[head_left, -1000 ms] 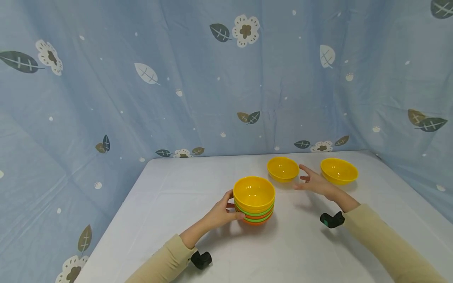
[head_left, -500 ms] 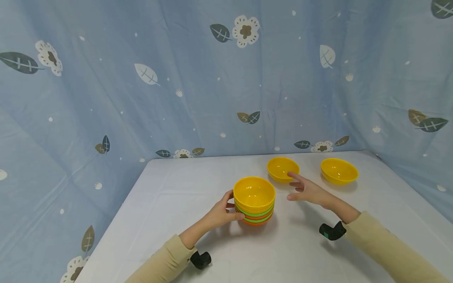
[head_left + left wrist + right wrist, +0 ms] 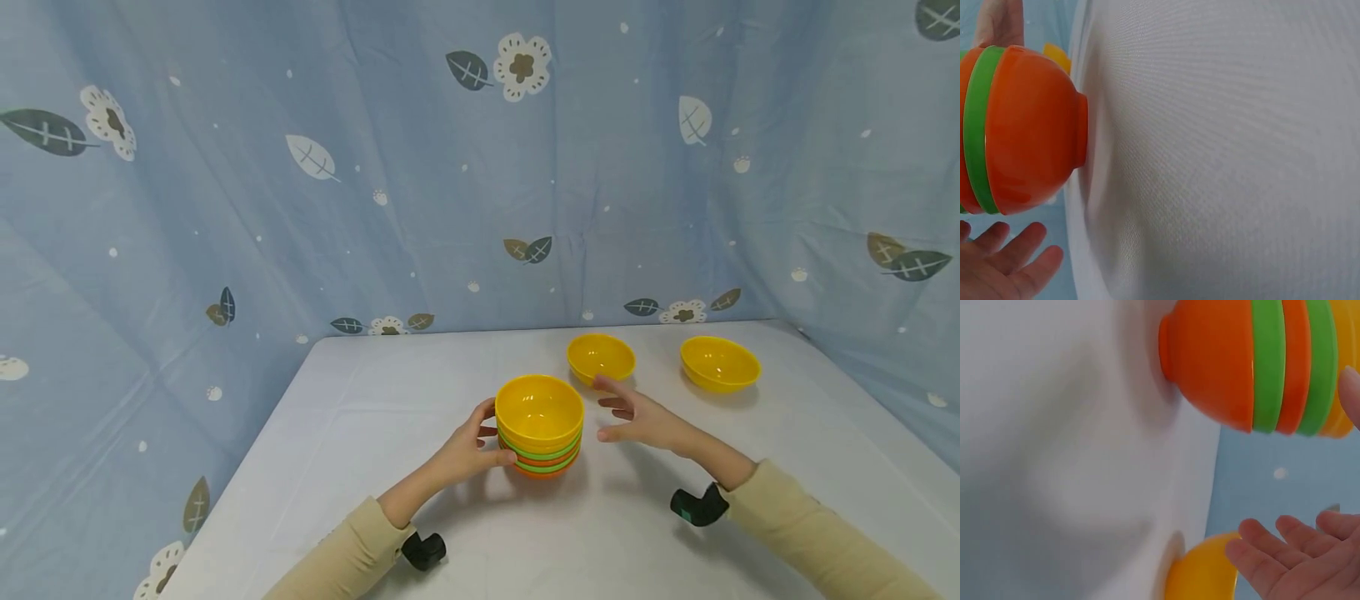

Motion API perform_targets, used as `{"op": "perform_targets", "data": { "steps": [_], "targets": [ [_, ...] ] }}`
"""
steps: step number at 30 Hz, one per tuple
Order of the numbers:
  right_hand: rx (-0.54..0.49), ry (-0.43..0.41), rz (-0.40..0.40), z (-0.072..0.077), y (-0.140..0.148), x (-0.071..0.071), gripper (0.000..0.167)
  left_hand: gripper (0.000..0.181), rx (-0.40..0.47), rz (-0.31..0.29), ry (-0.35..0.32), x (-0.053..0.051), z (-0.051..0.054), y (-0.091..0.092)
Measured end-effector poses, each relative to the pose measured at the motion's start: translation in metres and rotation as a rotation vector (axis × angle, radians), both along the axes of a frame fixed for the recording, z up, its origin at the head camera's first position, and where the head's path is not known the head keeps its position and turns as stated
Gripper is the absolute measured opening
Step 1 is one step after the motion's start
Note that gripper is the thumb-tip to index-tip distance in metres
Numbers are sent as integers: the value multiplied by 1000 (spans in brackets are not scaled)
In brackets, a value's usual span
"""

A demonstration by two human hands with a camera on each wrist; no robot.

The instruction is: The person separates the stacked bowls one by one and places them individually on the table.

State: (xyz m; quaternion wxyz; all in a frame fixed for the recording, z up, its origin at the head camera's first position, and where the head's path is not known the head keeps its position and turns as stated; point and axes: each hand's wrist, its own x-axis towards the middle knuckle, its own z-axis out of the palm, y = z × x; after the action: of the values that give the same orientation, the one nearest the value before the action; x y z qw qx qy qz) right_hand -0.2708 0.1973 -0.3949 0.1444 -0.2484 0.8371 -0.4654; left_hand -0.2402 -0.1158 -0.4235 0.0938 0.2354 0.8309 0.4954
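Head view: the stack of bowls (image 3: 540, 425) stands upright on the white table (image 3: 375, 417), just below and right of the frame's centre. The left hand (image 3: 468, 454) holds its left side, thumb in front and fingers bent toward the rear. At centre right, the right hand (image 3: 645, 423) hangs apart from the stack, thumb and fingers wide, holding nothing. Two loose yellow bowls lie beyond: the middle bowl (image 3: 600, 357) and the right-hand bowl (image 3: 720, 363). The step in hand appears to be steadying the stack, with the right hand poised at its opposite side; a two-handed hold would call for narrowing those fingers evenly against the nested rims.

Left wrist view (scene turned sideways): the lowest orange bowl (image 3: 1035, 131) and a green bowl (image 3: 975, 131) occupy the left of the frame. At lower left, several fingers (image 3: 1025, 250) extend, clear of the orange bowl; their contact higher up cannot be told.

Right wrist view (also turned): at upper right the stack shows two orange bowls (image 3: 1210, 362), two green bowls (image 3: 1269, 362) and a yellow band (image 3: 1341, 337); whether that is one bowl or two cannot be told. Total: at least seven bowls, five nested and two loose.
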Motion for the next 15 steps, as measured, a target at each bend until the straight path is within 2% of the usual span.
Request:
{"op": "perform_targets", "data": {
  "steps": [10,13,15],
  "targets": [
    [-48,-21,31,-3,-16,10,87,88,1,10,25,-1,0,0],
    [-74,-32,43,-6,-20,11,87,88,0,23,34,0,4,0],
    [-83,-42,44,-9,-22,11,88,89,7,31,40,3,12,1]
  ]
}}
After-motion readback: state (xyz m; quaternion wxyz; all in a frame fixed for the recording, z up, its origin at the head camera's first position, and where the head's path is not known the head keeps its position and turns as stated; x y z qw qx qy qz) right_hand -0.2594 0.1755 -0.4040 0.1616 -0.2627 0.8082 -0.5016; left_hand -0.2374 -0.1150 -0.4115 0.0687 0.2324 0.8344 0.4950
